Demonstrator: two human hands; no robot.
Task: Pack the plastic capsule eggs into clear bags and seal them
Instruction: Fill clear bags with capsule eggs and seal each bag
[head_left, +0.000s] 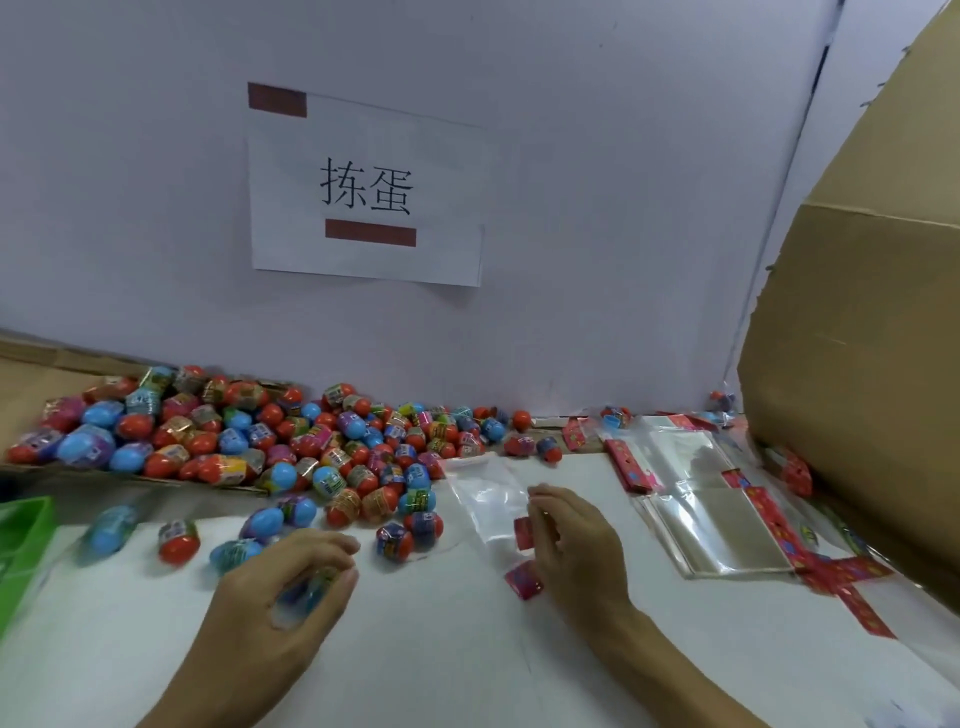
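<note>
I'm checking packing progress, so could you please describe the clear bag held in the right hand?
The clear bag is thin, glossy, transparent plastic with a red patterned strip at its near end. It looks empty and lies roughly flat on the white table, its far end toward the egg pile. The right hand pinches it at the red strip.

A white paper sheet (367, 189) taped to the pale wall (597, 156) bore the two large black characters "拣蛋", while the printing on the capsule eggs' (249, 441) wrappers was too small and blurred to read.
</note>
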